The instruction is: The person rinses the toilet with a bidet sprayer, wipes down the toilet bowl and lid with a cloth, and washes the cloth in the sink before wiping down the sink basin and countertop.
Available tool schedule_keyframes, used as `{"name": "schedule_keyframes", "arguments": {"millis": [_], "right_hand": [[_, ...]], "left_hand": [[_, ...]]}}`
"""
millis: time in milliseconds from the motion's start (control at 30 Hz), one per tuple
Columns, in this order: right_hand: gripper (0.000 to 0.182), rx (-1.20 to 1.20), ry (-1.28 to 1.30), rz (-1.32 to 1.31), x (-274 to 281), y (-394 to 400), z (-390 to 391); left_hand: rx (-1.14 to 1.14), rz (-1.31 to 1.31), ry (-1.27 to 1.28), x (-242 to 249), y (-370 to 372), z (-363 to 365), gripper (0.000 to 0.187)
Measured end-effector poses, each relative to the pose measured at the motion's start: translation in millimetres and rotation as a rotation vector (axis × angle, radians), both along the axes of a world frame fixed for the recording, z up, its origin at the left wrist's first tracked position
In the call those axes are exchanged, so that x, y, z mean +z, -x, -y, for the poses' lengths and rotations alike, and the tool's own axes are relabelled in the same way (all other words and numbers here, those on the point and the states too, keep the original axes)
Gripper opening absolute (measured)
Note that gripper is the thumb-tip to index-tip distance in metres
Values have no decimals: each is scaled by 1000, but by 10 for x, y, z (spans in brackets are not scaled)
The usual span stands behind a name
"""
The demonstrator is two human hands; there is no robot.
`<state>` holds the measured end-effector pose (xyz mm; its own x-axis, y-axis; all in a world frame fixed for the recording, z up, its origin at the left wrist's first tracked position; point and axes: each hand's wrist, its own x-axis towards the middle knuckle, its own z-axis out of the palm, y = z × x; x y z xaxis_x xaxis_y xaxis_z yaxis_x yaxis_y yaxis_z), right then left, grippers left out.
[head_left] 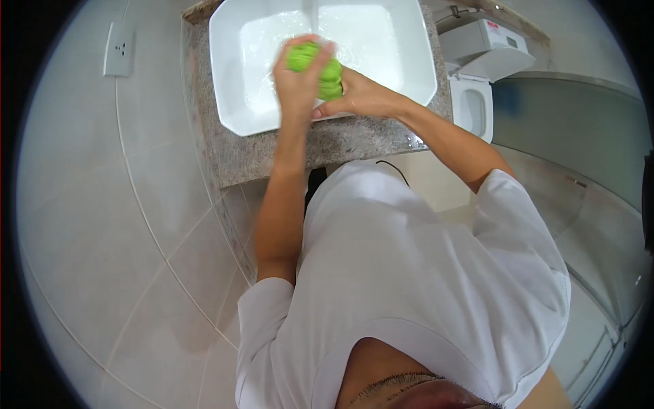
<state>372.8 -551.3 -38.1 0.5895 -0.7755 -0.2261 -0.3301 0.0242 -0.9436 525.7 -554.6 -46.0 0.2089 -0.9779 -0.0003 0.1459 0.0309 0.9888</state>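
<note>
A bright green, bunched-up cloth (pixel 330 80) is squeezed between my two hands above the near part of the white sink basin (pixel 228 102). My left hand (pixel 297 80) is closed over its upper left side, fingers curled round it and smeared by motion. From the right, my right hand (pixel 359 94) grips the lower side of the cloth, with its thumb stretched out underneath. Folds show on the cloth between the hands. Water lies in the basin, and a thin stream seems to come down at its far edge.
Around the basin runs a speckled stone countertop (pixel 255 155). A white toilet (pixel 471 109) with its lid raised stands to the right, beside a frosted glass panel (pixel 579 126). A wall outlet (pixel 118 50) is on the tiled wall at left.
</note>
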Motion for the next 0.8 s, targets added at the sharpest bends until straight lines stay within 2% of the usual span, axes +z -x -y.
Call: {"name": "schedule_keyframes", "arguments": {"millis": [67,100,133,200,233,300,400,467,533,600,633,700,733,767,800], "right_hand": [[49,24,-456,236,-129,127,125],[27,-34,-442,168,-177,194,137],[27,-45,-436,175,-211,252,161],[25,-104,-355,9,-286,381,223],[25,-126,-327,-43,-293,438,235],[28,-135,114,-357,-247,573,212],[33,-68,277,-463,-385,846,246],[32,-78,332,-481,-505,964,212],[32,-85,402,-497,-553,1074,202],[33,-211,262,-445,-516,1167,156],[33,-198,278,-434,-469,1234,136],[36,-406,325,-311,-371,1403,166],[36,-395,333,-302,-320,1502,167],[37,-447,288,-351,-259,1606,152],[39,-502,242,-402,-225,1682,135]], "left_hand": [[-78,63,66,-31,220,64,17],[-144,121,122,-65,314,114,19],[-156,124,128,-32,395,148,19],[-327,-66,-20,24,543,235,24],[-305,-152,-38,-27,645,295,32],[-305,-201,-87,-310,797,460,36],[-218,-302,-174,-341,1086,546,43],[-226,-567,-310,-494,1188,593,41],[-221,-598,-321,-551,1285,628,40],[-321,-470,-432,-499,1302,646,41],[-390,-399,-339,-201,1262,605,39],[-87,337,232,-160,1076,889,34],[96,399,452,-75,889,1084,27],[257,617,444,157,654,1248,25],[435,706,441,361,504,1405,25]]}}
